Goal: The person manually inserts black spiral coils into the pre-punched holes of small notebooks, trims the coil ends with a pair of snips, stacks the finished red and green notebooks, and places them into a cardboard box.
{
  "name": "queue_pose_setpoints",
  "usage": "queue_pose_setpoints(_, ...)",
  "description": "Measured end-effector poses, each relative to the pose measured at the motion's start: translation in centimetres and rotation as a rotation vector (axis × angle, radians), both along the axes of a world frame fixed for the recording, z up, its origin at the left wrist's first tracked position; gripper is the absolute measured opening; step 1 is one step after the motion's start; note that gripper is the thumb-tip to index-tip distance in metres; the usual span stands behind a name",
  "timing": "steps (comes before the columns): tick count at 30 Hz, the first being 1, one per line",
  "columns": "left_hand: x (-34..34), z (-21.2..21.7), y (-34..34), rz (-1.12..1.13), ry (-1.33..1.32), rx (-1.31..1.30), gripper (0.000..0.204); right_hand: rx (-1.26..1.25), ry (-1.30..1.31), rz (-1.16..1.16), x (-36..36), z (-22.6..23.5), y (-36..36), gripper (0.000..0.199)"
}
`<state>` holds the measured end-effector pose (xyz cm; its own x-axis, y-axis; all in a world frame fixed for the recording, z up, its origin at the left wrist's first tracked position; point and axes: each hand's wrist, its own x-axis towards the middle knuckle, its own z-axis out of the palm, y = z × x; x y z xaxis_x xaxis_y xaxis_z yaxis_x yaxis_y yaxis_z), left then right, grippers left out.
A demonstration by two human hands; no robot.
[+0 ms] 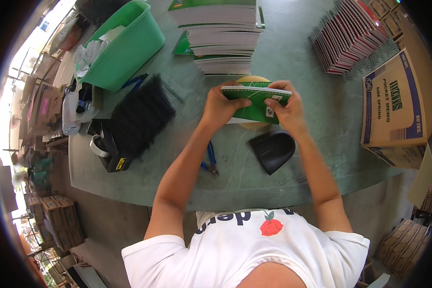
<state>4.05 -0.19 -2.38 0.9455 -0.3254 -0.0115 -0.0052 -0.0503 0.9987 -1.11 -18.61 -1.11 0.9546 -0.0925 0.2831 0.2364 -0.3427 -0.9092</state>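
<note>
Between my two hands is a small green-covered notepad point(255, 108), its white page edges facing up. A row of punched holes seems to run along its top edge, and no wire coil shows in it. My left hand point(218, 108) grips the left end, thumb on the green cover. At the other end my right hand point(290, 111) is closed on it too, thumb pressed on the cover and fingers behind. Partly hidden beneath the notepad lies a round yellowish disc point(252, 78). Just beyond stands a long stack of green-covered notepads point(223, 41).
Black wire coils point(144, 115) lie left, beside a black tape dispenser point(111, 152). Blue-handled pliers point(211, 158) and a black curved scoop-like piece point(272, 150) sit nearer me. A green bin point(134, 50) stands far left; red spiral notebooks point(348, 41) and a cardboard box point(393, 105) stand right.
</note>
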Motion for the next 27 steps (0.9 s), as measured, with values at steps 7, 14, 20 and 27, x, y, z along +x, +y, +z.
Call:
queue_pose_setpoints(7,0.7,1.2,1.3,-0.168,-0.162,0.032,0.031,-0.6,-0.401,0.062,1.3,3.9,4.0,0.019)
queue_pose_setpoints(14,8.5,1.7,12.4,0.208,0.069,0.775,0.039,-0.661,-0.374,0.062,1.7,3.8,3.6,0.009)
queue_pose_setpoints(20,10.7,-2.1,11.6,0.393,0.029,1.142,0.06,-0.577,-0.369,0.017,2.5,4.8,4.3,0.009)
queue_pose_setpoints(27,5.6,1.5,13.1,0.149,0.286,-0.044,0.053,-0.595,-0.193,0.077,3.7,4.2,4.8,0.01)
